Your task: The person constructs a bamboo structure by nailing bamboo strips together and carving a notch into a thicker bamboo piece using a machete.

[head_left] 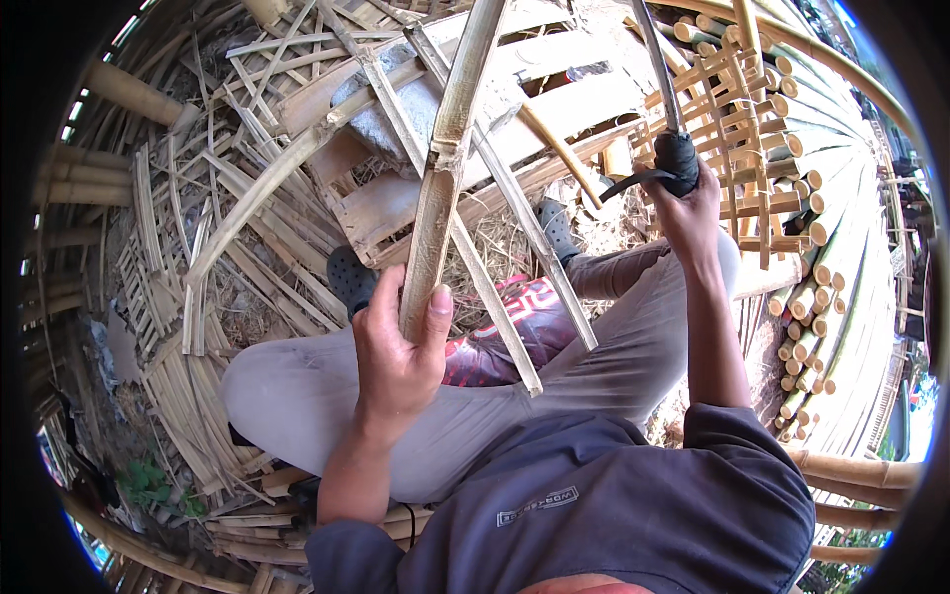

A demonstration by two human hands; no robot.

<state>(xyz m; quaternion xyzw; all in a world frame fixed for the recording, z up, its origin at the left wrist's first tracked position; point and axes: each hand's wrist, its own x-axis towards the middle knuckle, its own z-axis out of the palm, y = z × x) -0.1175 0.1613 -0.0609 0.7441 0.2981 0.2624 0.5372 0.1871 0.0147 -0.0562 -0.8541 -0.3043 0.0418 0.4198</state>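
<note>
My left hand (398, 358) is closed around the near end of a split bamboo length (431, 223), which runs away from me and shows its hollow inner side and a node. In my right hand (691, 213) is a long knife (661, 71) with a black wrapped handle (677, 161); its blade points away from me, apart from the bamboo. A loose black strap hangs from the handle. Two narrower bamboo strips (492, 302) (539, 238) slant past the held bamboo, with their near ends over my lap. A red and dark printed cloth or sack (529, 332) lies between my legs.
Ahead stand pale wooden boards (381, 213) with a grey stone block (371, 114). Cut bamboo poles (816, 287) are stacked at the right behind a bamboo lattice (747, 148). Split slats (188, 406) cover the left side. A bamboo stick (562, 153) leans on the boards.
</note>
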